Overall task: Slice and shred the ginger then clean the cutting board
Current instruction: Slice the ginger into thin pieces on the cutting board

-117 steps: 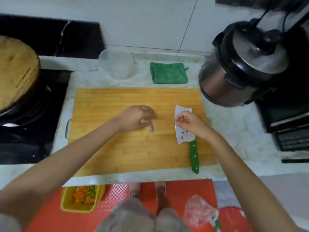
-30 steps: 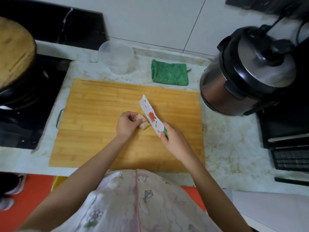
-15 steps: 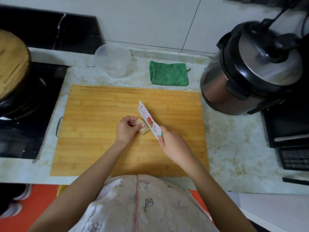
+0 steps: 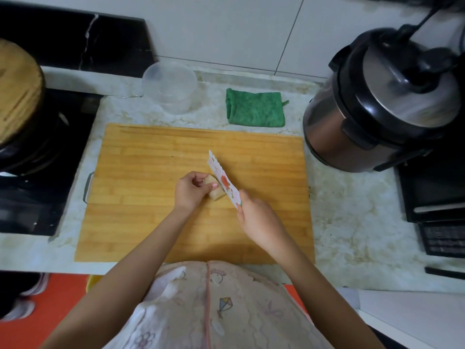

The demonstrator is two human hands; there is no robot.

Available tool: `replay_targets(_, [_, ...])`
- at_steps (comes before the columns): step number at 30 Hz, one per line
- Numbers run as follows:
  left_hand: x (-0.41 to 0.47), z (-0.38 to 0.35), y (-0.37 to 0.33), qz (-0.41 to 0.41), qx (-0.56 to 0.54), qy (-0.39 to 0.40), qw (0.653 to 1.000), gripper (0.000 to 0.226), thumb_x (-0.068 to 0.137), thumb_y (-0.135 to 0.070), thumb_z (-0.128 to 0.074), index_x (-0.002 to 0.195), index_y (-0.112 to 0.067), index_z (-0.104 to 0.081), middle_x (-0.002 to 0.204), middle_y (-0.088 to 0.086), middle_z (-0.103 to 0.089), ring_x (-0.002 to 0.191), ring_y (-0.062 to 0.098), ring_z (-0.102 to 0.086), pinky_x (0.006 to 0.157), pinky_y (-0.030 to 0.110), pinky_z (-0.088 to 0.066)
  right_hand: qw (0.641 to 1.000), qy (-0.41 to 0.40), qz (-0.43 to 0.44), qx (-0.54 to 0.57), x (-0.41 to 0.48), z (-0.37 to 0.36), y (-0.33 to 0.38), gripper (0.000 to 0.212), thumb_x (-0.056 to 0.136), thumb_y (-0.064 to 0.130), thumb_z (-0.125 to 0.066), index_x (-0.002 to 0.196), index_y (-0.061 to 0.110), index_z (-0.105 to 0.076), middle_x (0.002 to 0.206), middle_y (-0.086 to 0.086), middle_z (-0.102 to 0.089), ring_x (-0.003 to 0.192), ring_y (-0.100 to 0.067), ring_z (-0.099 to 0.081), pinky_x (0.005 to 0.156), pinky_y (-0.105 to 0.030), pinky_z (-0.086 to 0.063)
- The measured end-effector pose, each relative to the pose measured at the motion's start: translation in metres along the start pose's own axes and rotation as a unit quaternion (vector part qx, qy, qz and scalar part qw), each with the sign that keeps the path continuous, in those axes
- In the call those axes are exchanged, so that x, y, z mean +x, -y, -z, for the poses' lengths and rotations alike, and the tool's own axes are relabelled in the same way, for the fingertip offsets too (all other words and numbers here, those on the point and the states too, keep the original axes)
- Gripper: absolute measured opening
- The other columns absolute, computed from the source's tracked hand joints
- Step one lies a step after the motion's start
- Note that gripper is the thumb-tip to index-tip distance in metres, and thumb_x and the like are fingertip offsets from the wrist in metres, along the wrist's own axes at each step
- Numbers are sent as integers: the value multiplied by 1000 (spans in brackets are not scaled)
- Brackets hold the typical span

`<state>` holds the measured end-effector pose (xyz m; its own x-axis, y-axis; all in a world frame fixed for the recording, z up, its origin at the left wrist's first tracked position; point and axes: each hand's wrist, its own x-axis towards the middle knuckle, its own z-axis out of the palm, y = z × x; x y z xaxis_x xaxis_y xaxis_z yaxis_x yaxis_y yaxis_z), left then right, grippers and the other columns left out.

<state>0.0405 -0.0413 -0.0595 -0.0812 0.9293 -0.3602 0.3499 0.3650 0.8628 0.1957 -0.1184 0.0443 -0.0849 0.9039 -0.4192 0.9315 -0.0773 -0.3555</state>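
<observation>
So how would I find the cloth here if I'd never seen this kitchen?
Start at the big wooden cutting board on the marble counter. Just past its far edge, between a clear plastic tub and the steel cooker, lies the cloth. It alone is soft, folded and green.

A white knife blade (image 4: 224, 183) printed with red flowers, a honey-yellow cutting board (image 4: 151, 157), a green cloth (image 4: 255, 108) behind it.

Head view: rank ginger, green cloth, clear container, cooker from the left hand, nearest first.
1. Ginger, held in the left hand.
2. Green cloth, back right, and clear container, back left: too close to call.
3. Cooker, far right.
</observation>
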Motion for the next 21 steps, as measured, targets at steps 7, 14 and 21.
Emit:
replay_targets(7, [1,1,-3,13,1,9,1000,30,70,-12,-84,95,-11,-66,77,-7,-58,69,1,-51,71,15,-45,999,0,-2,33,1,-7,-3,19,99,15,-36,115,5,-42,85,-9,-54,67,-27,-47,55,-32,-30])
replay_targets(14, [4,6,-4,13,-10,33,999,32,71,-6,-82,100,-6,-67,79,-5,-57,71,4,-51,68,7,-44,996,-33,-11,86,1,-37,-7,23,99,15,-37,118,4,-42,84,-13,-61,65,-30,-54,53,-33,-29])
replay_targets(21, [2,17,-4,-10,-2,82,997,33,75,2,-77,103,-2,-60,84,-6,-55,63,-5,-56,65,6,-45,990,-85,1,112,3,-43,-13,33,98,14,-41,130,7,-43,95,-11,-64,71,-29,-60,53,-36,-38])
